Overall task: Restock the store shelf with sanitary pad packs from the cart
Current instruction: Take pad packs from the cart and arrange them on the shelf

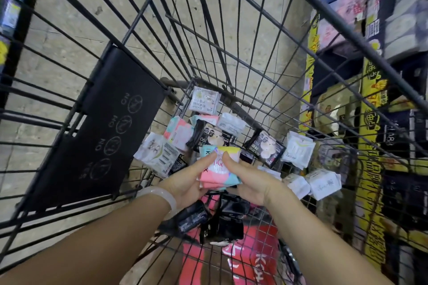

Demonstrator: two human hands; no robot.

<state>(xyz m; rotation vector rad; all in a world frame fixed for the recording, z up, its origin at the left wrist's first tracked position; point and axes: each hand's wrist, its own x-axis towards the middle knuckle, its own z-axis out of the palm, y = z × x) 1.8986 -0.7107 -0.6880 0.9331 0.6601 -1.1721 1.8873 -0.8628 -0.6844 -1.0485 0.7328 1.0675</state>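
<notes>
Both my hands are down inside the wire cart (pixel 273 37), holding a small stack of pink, teal and yellow pad packs (pixel 217 170). My left hand (pixel 185 183) grips the stack from the left, thumb on top. My right hand (pixel 251 181) grips it from the right, thumb also on top. Several more packs lie on the cart's floor: white ones (pixel 323 183), black ones (pixel 264 147) and a pink one (pixel 178 132). The store shelf (pixel 370 109) with yellow price strips rises at the right.
The cart's black fold-down seat flap (pixel 104 127) stands at the left. A red and pink box (pixel 252 257) and black packs (pixel 192 217) lie under my wrists. Tiled floor shows through the wires. Another shelf edge (pixel 11 7) is at the far left.
</notes>
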